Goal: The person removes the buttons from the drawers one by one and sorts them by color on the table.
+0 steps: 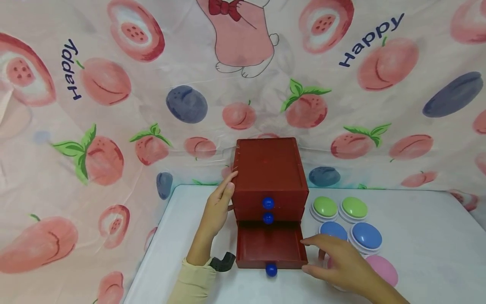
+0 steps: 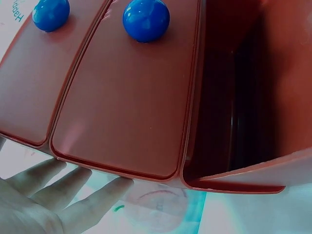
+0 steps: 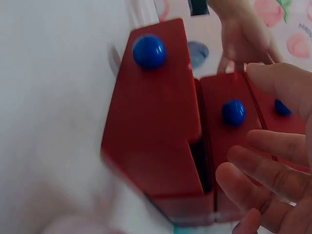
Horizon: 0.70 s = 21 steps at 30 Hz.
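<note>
A dark red cabinet (image 1: 265, 164) with stacked drawers, each with a round blue knob (image 2: 146, 20), stands upright on the table. Its bottom drawer (image 1: 271, 264) is pulled out toward me, while the two above are closed. My left hand (image 1: 216, 210) rests against the cabinet's left side with its fingers extended; the left wrist view shows the fingertips right at the side edge. Beside the right wall of the pulled-out drawer hovers my right hand (image 1: 338, 261), thumb and fingers spread and holding nothing. In the right wrist view its fingers (image 3: 275, 144) overlap the cabinet front.
Right of the cabinet, round push buttons with white bases stand in pairs: green (image 1: 355, 207), blue (image 1: 366, 235) and pink (image 1: 382, 270). My right hand partly covers the nearer ones. A fruit-printed curtain (image 1: 212, 42) hangs behind the white table (image 1: 429, 236).
</note>
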Motion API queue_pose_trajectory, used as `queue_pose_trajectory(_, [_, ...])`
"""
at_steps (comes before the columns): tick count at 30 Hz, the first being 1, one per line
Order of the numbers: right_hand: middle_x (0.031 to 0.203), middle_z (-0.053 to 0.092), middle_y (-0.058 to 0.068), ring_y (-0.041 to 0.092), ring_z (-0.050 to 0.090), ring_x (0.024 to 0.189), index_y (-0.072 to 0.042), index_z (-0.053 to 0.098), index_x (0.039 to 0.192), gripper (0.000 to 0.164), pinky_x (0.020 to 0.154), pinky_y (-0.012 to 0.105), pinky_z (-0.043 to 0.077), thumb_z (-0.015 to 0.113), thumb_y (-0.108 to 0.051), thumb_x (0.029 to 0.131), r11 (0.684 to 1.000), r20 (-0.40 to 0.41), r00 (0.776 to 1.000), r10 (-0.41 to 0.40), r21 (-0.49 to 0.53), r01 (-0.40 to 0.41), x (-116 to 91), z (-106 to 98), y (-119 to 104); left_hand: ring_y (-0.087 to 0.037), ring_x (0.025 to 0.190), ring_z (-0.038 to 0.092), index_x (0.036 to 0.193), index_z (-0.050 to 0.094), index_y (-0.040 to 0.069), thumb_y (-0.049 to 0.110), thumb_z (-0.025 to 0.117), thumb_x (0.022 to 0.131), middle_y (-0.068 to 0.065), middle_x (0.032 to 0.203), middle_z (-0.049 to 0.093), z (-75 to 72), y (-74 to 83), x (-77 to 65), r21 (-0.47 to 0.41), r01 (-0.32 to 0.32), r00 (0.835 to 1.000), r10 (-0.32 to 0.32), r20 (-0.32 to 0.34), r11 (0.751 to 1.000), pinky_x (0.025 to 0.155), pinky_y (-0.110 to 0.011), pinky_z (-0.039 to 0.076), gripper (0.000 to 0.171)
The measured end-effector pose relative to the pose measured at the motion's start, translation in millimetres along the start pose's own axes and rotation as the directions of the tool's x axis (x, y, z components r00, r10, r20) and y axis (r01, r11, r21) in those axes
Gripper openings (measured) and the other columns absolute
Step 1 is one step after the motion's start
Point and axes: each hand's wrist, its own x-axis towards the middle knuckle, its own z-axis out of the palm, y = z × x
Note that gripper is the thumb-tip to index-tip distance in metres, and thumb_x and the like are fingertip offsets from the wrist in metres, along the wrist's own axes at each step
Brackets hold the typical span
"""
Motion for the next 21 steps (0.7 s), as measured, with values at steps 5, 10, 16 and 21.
queue_pose_trajectory(5, [0.107, 0.072, -0.006, -0.003, 0.051, 0.071, -0.022, 0.071, 0.126, 0.054, 0.057, 0.018, 0.049, 0.080, -0.054, 0.083, 0.999, 0.035, 0.999, -0.036, 0.036, 0.035, 12, 14, -7, -0.031, 0.137, 0.053, 0.148, 0.048, 0.047, 0.054, 0.042, 0.107, 0.003, 0.158, 0.044, 0.4, 0.5, -0.3, 0.018, 0.004, 1.000, -0.004, -0.007, 1.000, 0.092, -0.057, 0.058, 0.042])
queue_pose_trajectory(10, [0.103, 0.073, -0.010, -0.001, 0.053, 0.073, -0.023, 0.073, 0.122, 0.047, 0.061, 0.018, 0.050, 0.077, -0.053, 0.087, 0.998, 0.050, 0.997, -0.059, 0.023, 0.058, 19, 28, -6, -0.030, 0.135, 0.054, 0.146, 0.048, 0.050, 0.056, 0.042, 0.106, 0.005, 0.157, 0.045, 0.7, -0.5, -0.3, 0.027, 0.012, 1.000, -0.012, -0.007, 1.000, 0.093, -0.057, 0.057, 0.041])
queue_pose_trajectory(16, [0.103, 0.074, -0.015, -0.004, 0.059, 0.083, -0.027, 0.076, 0.115, 0.032, 0.072, 0.019, 0.056, 0.075, -0.047, 0.091, 0.995, 0.024, 0.995, -0.095, -0.015, 0.095, 23, 42, 0, -0.031, 0.135, 0.055, 0.147, 0.048, 0.049, 0.055, 0.042, 0.106, 0.004, 0.157, 0.045, 0.5, -1.7, 0.2, 0.026, 0.005, 1.000, -0.005, -0.007, 1.000, 0.092, -0.056, 0.058, 0.042])
queue_pose_trajectory(21, [0.098, 0.075, -0.017, -0.005, 0.062, 0.081, -0.028, 0.079, 0.110, 0.021, 0.074, 0.020, 0.058, 0.074, -0.040, 0.093, 0.993, 0.010, 0.993, -0.113, 0.015, 0.113, 23, 47, 4, -0.030, 0.135, 0.055, 0.147, 0.048, 0.050, 0.055, 0.042, 0.106, 0.006, 0.157, 0.044, 0.5, -2.6, 1.0, 0.021, 0.003, 1.000, -0.003, -0.007, 1.000, 0.091, -0.055, 0.059, 0.041])
